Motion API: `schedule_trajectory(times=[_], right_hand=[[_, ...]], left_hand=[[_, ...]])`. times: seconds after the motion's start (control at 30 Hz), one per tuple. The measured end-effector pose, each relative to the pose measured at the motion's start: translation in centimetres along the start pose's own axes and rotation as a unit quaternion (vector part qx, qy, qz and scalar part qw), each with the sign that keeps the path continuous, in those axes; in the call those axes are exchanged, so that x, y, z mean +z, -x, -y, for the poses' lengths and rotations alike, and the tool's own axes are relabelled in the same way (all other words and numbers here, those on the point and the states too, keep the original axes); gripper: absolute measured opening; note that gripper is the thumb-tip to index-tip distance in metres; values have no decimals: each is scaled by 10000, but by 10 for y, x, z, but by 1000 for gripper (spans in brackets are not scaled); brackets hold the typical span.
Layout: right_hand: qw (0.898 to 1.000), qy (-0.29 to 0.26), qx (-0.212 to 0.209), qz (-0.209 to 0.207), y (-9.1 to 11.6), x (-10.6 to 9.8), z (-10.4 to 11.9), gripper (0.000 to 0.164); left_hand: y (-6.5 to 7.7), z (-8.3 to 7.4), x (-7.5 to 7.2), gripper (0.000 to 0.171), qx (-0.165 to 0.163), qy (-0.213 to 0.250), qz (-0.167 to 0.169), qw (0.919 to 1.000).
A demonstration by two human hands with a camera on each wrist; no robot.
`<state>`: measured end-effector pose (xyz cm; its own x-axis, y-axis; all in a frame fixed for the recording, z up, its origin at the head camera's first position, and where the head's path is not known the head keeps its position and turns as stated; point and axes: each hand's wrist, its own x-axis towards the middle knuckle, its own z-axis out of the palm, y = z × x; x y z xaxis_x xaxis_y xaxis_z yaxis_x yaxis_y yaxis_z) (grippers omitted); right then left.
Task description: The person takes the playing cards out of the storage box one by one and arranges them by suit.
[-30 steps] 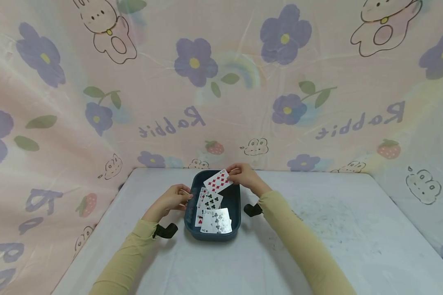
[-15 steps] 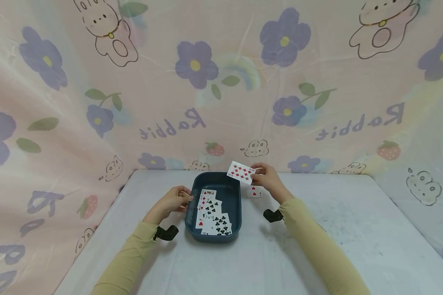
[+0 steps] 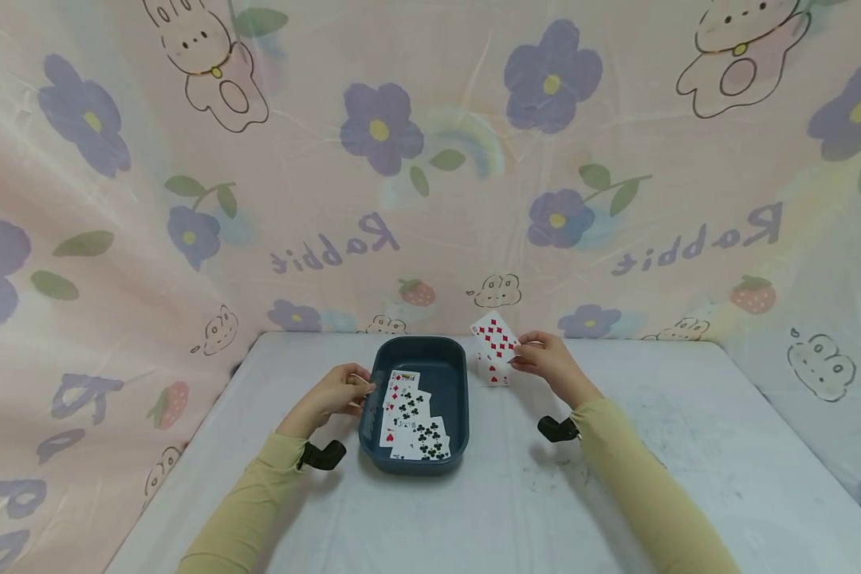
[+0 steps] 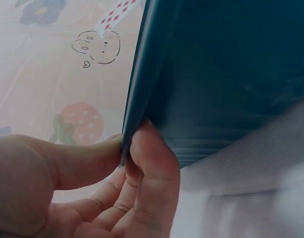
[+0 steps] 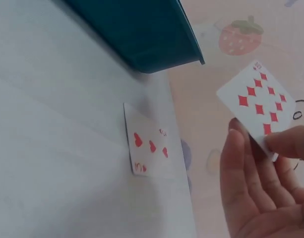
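- right hand (image 3: 552, 363) pinches the diamond card (image 5: 253, 99) by one corner, thumb against fingers, the card tilted and raised off the table (image 3: 732, 446)
- left hand (image 3: 330, 395) pinches the rim of the blue tray (image 3: 450, 383), which stands to that hand's right
- diamond card looks very light, thin and springy, probably slick and easily creased; a corner or edge pinch should suit it
- blue tray seems stiff; its rim should give a sure hold
- just left of the right hand, the heart card (image 5: 147, 151) lies flat, likely hard to lift by its edge
- right of the left hand, overlapping cards (image 3: 410, 410) lie inside the blue tray, its wall between them and the right hand
- beyond both hands hangs patterned cloth (image 3: 466, 215)
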<state>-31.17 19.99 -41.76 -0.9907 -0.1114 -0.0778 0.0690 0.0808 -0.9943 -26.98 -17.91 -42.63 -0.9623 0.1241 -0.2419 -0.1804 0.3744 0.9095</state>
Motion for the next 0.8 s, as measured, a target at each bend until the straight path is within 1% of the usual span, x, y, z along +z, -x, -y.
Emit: schedule_trajectory(times=[0.13, 0.3, 0.4, 0.5, 0.57, 0.7, 0.8], right_hand=[[9998, -148, 57, 120, 7, -4, -4, 25], [9993, -291, 194, 138, 14, -12, -10, 26], [9996, -170, 179, 111, 16, -19, -14, 32], [9997, 26, 226, -2, 18, -27, -18, 36], [9993, 166, 329, -68, 20, -32, -20, 37], [9974, 272, 643, -192, 23, -41, -26, 40], [9957, 193, 865, -252, 23, -48, -32, 41]], left_hand=[[1, -1, 0, 22, -7, 8, -9, 10000], [1, -2, 1, 23, 4, 31, 9, 10000], [1, -2, 1, 21, 12, 43, 19, 10000], [1, -3, 1, 20, -3, 38, 10, 10000], [2, -4, 1, 20, -15, 33, 14, 10000], [3, -5, 1, 21, -39, 34, 12, 10000], [4, -3, -1, 21, -72, 59, 13, 10000]])
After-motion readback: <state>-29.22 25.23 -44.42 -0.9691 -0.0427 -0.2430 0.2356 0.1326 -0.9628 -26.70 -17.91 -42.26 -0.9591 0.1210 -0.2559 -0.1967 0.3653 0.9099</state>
